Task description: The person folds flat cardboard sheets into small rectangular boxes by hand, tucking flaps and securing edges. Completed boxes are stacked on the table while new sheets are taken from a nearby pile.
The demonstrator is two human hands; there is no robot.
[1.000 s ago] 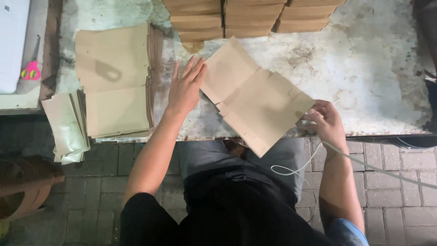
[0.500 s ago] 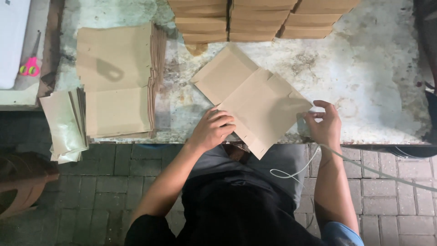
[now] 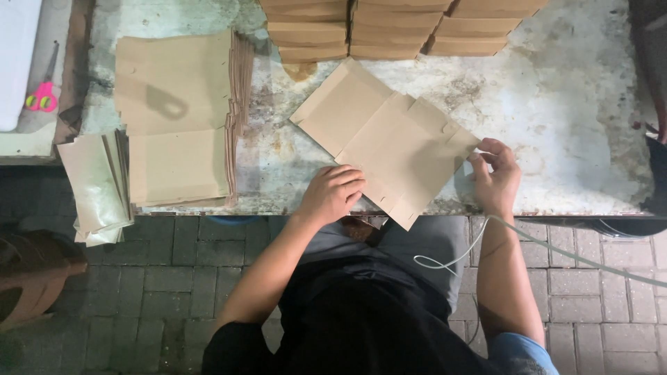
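Hands on flat brown bag

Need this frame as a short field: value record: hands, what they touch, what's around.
left hand: knuckles down on the near edge of the flat brown paper bag
right hand: fingers pinching the bag's right corner
white cord: runs under the right wrist, loops over the lap
table: worn, pale top
left pile: flat brown bags, stacked
far piles: more brown bags
scissors: pink handles, far left
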